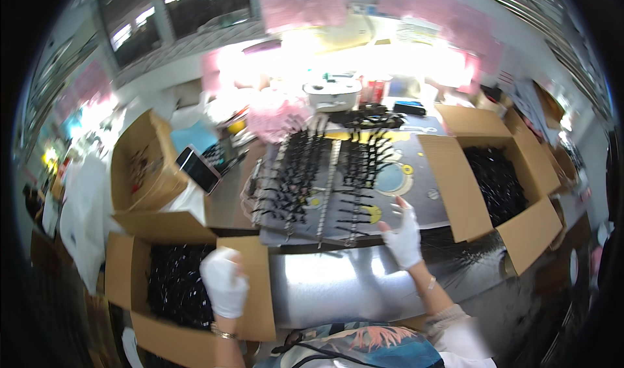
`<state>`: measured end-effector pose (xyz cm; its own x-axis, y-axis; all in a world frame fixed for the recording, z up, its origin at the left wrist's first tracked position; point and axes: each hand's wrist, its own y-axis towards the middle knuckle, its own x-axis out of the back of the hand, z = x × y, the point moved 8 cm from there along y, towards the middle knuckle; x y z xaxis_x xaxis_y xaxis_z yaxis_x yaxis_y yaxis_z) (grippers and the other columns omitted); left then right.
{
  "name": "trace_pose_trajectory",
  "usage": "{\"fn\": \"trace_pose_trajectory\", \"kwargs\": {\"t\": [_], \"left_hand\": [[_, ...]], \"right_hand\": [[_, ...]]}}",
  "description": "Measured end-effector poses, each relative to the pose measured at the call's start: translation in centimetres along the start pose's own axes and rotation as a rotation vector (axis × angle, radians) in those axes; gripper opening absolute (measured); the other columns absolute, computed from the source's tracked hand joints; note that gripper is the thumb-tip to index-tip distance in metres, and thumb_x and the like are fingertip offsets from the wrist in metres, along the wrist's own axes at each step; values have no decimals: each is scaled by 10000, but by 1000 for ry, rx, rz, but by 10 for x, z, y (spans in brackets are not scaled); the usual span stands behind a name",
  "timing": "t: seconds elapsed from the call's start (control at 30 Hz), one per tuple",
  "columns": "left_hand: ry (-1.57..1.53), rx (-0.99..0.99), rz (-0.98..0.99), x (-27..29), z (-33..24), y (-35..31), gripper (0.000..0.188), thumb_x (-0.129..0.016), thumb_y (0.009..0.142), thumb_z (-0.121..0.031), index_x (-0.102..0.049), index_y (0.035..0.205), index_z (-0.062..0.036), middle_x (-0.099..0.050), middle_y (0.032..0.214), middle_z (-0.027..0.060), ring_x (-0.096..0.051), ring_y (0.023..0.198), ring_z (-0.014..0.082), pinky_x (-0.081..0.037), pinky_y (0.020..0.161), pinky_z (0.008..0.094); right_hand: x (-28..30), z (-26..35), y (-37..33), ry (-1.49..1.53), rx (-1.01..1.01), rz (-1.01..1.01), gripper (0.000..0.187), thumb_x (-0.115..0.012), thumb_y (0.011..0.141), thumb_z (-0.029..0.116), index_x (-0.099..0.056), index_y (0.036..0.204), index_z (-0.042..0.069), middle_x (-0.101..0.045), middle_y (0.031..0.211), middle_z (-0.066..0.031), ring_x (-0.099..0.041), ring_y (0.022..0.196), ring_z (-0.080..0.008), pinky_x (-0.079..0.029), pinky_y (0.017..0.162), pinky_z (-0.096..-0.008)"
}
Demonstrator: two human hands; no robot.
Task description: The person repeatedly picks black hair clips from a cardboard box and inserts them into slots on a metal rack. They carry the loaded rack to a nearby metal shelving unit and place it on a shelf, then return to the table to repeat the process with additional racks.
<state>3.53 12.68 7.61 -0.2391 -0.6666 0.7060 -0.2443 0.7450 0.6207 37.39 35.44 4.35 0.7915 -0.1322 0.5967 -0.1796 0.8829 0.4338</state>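
Observation:
My left hand (224, 283), in a white glove, is curled closed over the right side of the left cardboard box (156, 332); what its fingers hold, if anything, is hidden. Many thin black pieces (179, 283) fill that box. My right hand (403, 238), gloved in white with bare fingertips, is held up with thumb and fingers apart, just in front of the grey mat (426, 202). Nothing shows between those fingers. On the mat stand rows of black pieces (299, 170) set along narrow racks, with another row (357, 192) nearest my right hand.
At the right stands an open cardboard box (455, 186) full of black pieces (494, 183). A phone (199, 168) leans by a brown carton (140, 166) at the left. Behind the racks are a pink plastic bag (276, 114) and a white pot-like container (332, 95). A metal surface (325, 283) runs in front.

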Motion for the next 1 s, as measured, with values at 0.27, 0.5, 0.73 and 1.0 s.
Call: {"fn": "trace_pose_trajectory", "kwargs": {"t": [0.27, 0.5, 0.73, 1.0], "left_hand": [[-749, 232, 144, -254, -99, 135, 872, -820, 798, -177, -345, 1497, 36, -506, 1437, 228, -503, 1321, 317, -397, 1106, 395], [-1158, 286, 208, -351, -91, 254, 1059, -835, 805, -107, -140, 1601, -54, -303, 1609, 150, -284, 1463, 197, -250, 1180, 317], [-1249, 181, 200, -363, -107, 263, 358, -733, 882, -37, -594, 1211, -60, -639, 929, -11, -568, 885, 77, -476, 805, 230], [-1216, 239, 31, -350, -115, 253, 197, -708, 926, -51, -530, 843, -41, -622, 859, 7, -543, 794, 82, -470, 782, 236]], "right_hand": [[-71, -36, 91, 129, -211, -394, 1092, -867, 716, 317, -233, 1533, -35, -429, 1477, -274, -447, 1360, -393, -363, 1139, -412], [-92, -60, 156, 307, -395, -325, 1105, -845, 741, 316, -185, 1543, -61, -416, 1485, -306, -455, 1364, -391, -385, 1126, -389], [-93, -65, 199, 496, -205, -298, 822, -718, 809, 112, -339, 1538, 104, -619, 1260, -142, -646, 1080, -219, -506, 930, -325], [-79, -90, 173, 217, -418, -635, 232, -712, 916, 270, -719, 952, 41, -717, 787, -170, -714, 695, -339, -526, 588, -397]]}}
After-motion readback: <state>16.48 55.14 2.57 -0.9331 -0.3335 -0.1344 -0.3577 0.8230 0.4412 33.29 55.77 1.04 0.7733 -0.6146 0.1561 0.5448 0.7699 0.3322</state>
